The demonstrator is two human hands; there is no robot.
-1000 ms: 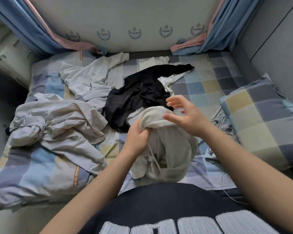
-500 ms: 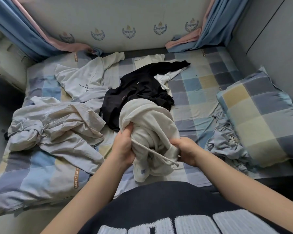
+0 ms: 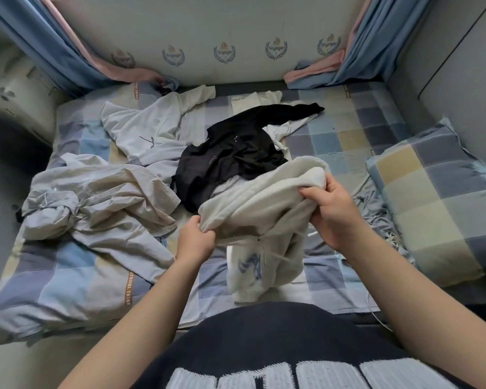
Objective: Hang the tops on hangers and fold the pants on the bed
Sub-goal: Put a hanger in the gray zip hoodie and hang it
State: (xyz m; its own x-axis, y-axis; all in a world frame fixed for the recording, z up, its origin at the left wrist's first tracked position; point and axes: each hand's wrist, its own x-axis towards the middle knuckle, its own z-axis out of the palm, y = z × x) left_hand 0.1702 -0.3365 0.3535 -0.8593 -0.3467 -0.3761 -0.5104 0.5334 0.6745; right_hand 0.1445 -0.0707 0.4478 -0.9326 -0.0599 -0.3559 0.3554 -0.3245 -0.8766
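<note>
I hold a cream drawstring garment (image 3: 264, 209) above the checked bed (image 3: 348, 130). My left hand (image 3: 194, 240) grips its lower left edge, and my right hand (image 3: 330, 209) grips its bunched upper right edge. A drawstring and a blue print hang below my hands. Behind it lies a black top (image 3: 236, 153). A white top (image 3: 149, 130) is spread at the back left. A crumpled beige-grey garment (image 3: 96, 203) lies at the left. Another white piece (image 3: 275, 130) shows partly under the black top.
A checked pillow (image 3: 438, 197) lies at the right against the grey wall. Blue and pink curtains (image 3: 54, 49) hang at both back corners. A white cable (image 3: 376, 315) trails off the near right bed edge.
My hands have moved apart, stretching the cream garment out wider. My right hand rose and shifted right to grip the upper edge; the left hand stayed low at the left.
</note>
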